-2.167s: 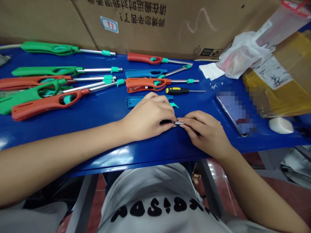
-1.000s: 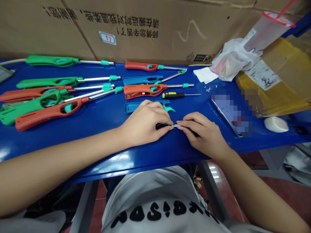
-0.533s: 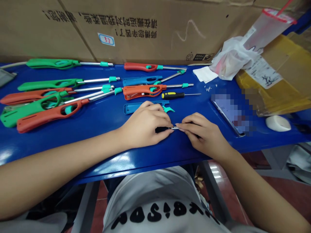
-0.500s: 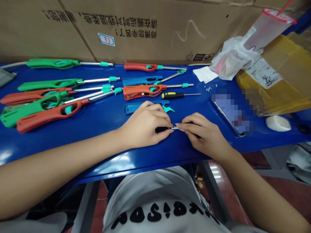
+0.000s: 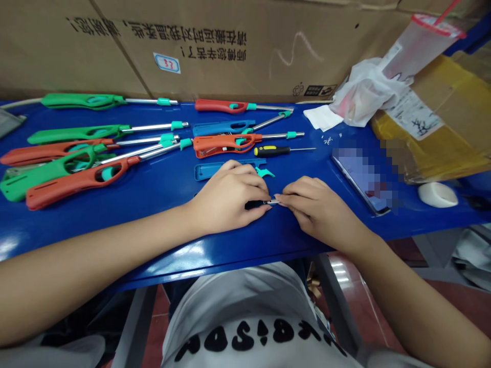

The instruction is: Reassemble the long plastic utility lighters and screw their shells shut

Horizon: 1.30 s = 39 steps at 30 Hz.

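Between my two hands is a small silvery metal piece (image 5: 272,202), mostly covered by fingertips, so its exact kind does not show. My left hand (image 5: 233,199) pinches its left end between thumb and forefinger. The fingertips of my right hand (image 5: 318,209) are closed on its right end. Just behind my left hand lies a blue lighter casing half (image 5: 207,171) with a teal trigger piece (image 5: 264,172). Beyond it are a yellow-and-black screwdriver (image 5: 273,151) and an opened orange lighter (image 5: 226,145) with inner parts showing.
Several green and orange long-necked lighters (image 5: 76,179) lie at the left. A blue lighter body (image 5: 224,128) and a red lighter (image 5: 221,106) lie farther back. A phone (image 5: 358,179), a white mouse (image 5: 438,194), tissue (image 5: 322,117) and a cup (image 5: 422,46) are at the right. A cardboard box (image 5: 215,76) stands behind.
My right hand has shifted very slightly left, closer to my left hand. Both hands still grip the small metal piece; the view has moved a little.
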Tool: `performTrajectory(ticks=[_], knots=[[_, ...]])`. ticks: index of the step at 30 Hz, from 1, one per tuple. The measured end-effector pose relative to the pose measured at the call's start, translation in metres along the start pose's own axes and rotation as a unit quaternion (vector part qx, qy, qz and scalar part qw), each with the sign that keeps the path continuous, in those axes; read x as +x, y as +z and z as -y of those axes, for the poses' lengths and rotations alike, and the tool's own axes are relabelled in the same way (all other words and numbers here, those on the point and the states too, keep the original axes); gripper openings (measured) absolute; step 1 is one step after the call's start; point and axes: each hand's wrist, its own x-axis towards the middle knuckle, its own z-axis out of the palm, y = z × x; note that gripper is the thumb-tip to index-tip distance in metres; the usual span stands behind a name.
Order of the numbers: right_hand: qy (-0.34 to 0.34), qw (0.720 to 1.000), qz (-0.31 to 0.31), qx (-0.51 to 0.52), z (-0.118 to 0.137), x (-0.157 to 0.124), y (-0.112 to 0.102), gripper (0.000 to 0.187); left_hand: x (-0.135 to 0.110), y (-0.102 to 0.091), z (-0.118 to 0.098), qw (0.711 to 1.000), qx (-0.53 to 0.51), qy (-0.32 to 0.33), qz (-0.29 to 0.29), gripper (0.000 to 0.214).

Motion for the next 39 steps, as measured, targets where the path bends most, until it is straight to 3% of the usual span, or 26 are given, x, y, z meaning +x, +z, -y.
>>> performTrajectory(ticks=[7,11,16,19,21,24,29,32,35,39], knots=[[-0.036,0.997,0.037,-0.063,-0.007,0.016,-0.007,0.021,0.003,-0.001,0.006,0.986,0.142,0.089,0.004,0.026],[-0.020,0.996,0.068,-0.061,-0.008,0.027,-0.015,0.019,0.004,-0.003,0.006,0.977,0.186,0.102,-0.002,0.031],[0.041,0.997,0.053,0.033,-0.013,0.056,-0.032,0.021,0.003,-0.004,0.007,0.987,0.150,0.055,0.002,0.019],[0.076,0.991,0.107,-0.002,-0.015,0.079,-0.042,0.017,0.003,-0.006,0.007,0.993,0.118,0.005,0.007,0.016],[0.092,0.987,0.135,-0.002,-0.016,0.093,-0.045,0.016,0.001,-0.010,0.007,0.996,0.088,-0.028,0.002,0.022],[0.110,0.986,0.127,0.019,-0.018,0.106,-0.044,0.013,-0.005,-0.025,0.007,0.997,0.032,-0.059,-0.025,0.029],[0.135,0.982,0.126,0.023,-0.027,0.102,-0.034,0.011,-0.029,-0.058,0.017,0.995,0.004,-0.081,-0.065,0.017],[0.094,0.987,0.125,0.046,-0.035,0.095,-0.031,0.009,-0.044,-0.069,0.026,0.991,0.003,-0.109,-0.075,0.017],[0.055,0.987,0.130,0.081,-0.041,0.092,-0.031,0.009,-0.051,-0.069,0.031,0.989,-0.019,-0.126,-0.070,0.018],[0.077,0.984,0.153,0.056,-0.040,0.093,-0.024,0.020,-0.052,-0.058,0.032,0.986,-0.049,-0.143,-0.068,0.022]])
